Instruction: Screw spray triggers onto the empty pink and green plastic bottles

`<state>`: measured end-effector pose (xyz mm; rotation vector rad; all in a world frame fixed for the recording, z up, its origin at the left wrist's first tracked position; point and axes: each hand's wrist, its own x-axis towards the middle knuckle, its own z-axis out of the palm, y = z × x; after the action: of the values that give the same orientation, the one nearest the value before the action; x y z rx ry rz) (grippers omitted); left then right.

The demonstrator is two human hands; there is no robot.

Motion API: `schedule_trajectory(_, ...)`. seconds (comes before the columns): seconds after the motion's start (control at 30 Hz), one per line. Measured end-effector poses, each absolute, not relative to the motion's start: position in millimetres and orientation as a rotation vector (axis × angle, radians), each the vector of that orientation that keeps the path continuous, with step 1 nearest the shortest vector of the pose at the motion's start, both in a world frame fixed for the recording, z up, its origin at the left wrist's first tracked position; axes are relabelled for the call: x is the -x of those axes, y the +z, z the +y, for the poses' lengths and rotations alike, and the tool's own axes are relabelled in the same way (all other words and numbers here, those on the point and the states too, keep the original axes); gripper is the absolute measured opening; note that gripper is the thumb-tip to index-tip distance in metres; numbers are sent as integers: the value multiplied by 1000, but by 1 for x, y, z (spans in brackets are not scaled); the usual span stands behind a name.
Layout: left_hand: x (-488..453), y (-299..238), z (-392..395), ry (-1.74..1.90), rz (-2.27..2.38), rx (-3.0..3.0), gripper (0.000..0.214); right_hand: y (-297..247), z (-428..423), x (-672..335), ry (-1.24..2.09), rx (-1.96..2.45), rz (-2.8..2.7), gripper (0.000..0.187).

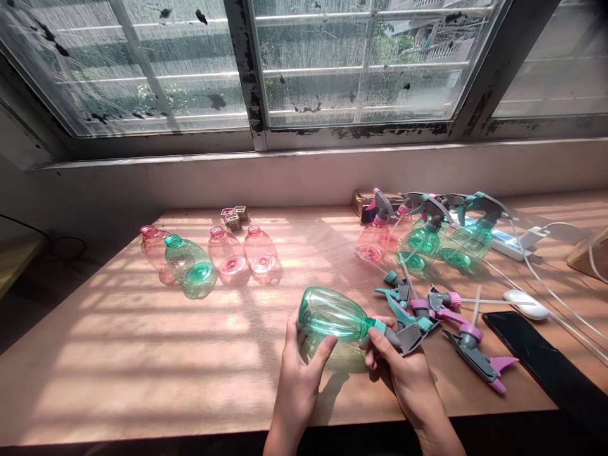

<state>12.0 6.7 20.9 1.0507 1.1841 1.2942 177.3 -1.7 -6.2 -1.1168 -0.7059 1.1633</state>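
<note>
Loose spray heads (475, 361): crowding right grip (406, 367). Four open bottles (228, 253): beyond left grip (301, 367). Green bottle (330, 313): held above counter (166, 373), left grip curled round base, right grip closed at neck; long axis crosswise, neck pointing right.

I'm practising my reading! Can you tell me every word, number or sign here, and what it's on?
There are none I can read.
Held green bottle and its spray head: no lettering I can make out.
Power strip: any marks are too small to read.
Small blocks: marks too small to tell.
</note>
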Motion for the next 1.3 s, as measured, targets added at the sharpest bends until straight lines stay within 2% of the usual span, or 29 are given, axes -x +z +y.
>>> schedule_trajectory(1.3,-8,11,10,1286,1123,-1076,69,-8,-1,-177,1182,1103,-697,43)
